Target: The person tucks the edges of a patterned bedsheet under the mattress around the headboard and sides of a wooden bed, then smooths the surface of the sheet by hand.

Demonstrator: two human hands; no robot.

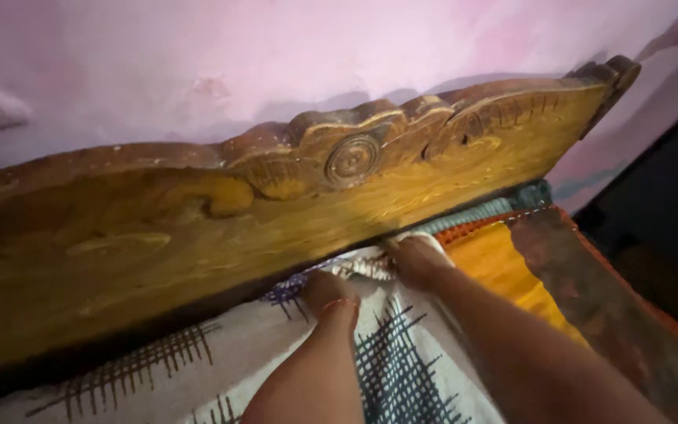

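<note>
From your head view, your left hand (325,289) pressed into the white patterned bedsheet (402,353) at the carved wooden headboard (198,228). Your right hand (417,259) gripped the sheet's bunched edge, just beside it to the right. Fingertips of both vanished under the headboard; the left's grip couldn't be told.

You are working against the carved wooden headboard (276,212), which is blocking any way forward; only the narrow gap at its base is taking the white patterned sheet (402,361). Open room is lying rightward, over the orange mattress edge (504,267).
</note>
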